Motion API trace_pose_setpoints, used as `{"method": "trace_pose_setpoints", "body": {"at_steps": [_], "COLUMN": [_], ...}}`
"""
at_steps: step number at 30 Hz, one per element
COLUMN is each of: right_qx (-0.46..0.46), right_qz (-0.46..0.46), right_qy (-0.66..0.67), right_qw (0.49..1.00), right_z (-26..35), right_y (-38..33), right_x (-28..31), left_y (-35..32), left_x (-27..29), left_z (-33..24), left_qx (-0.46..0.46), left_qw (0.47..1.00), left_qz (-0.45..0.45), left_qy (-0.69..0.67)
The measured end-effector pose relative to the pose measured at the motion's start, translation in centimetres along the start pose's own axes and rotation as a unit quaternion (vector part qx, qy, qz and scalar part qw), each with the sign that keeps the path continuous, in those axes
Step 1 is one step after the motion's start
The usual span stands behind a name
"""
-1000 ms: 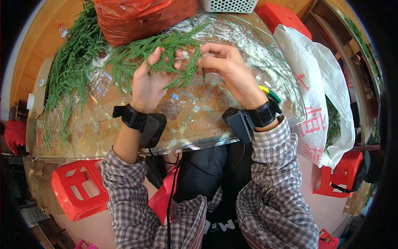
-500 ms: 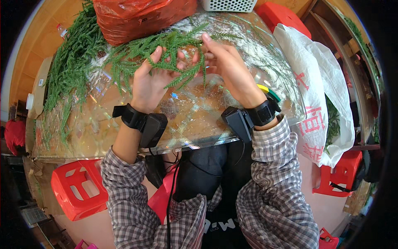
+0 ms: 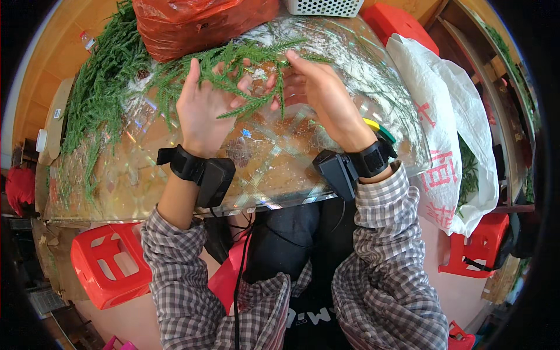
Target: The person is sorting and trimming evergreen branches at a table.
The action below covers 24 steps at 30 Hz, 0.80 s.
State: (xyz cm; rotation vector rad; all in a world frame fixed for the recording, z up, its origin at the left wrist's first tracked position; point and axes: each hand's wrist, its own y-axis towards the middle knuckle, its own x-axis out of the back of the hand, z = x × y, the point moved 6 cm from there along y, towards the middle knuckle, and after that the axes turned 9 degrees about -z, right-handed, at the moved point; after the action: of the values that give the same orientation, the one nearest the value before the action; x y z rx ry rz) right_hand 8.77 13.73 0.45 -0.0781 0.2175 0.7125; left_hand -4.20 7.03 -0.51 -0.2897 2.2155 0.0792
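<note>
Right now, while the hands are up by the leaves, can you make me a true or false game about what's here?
1. The left hand and right hand are close to green branches. True.
2. The big shiny bag is blue. False: it is a red bag.
3. A white basket is to the right of that red bag. True.
4. Both wrists are bare. False: each wears a black strap.
5. The left stool is green. False: it is a red stool.
</note>
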Motion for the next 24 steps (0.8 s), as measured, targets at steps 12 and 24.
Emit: {"method": "trace_pose_setpoints", "body": {"at_steps": [12, 24], "right_qx": [-0.029, 0.007], "right_qz": [0.013, 0.011], "right_qy": [-0.019, -0.047], "right_qw": [0.999, 0.999], "right_z": [0.0, 0.4], "right_y": [-0.3, -0.5], "right_x": [-0.5, -0.3], "left_y": [0.5, 0.0], "left_x": [-0.1, -0.7], "left_z": [-0.3, -0.1], "left_qx": [-0.022, -0.096], "left_qw": [0.998, 0.992], "left_qz": [0.048, -0.023], "left_qy": [-0.044, 0.083]}}
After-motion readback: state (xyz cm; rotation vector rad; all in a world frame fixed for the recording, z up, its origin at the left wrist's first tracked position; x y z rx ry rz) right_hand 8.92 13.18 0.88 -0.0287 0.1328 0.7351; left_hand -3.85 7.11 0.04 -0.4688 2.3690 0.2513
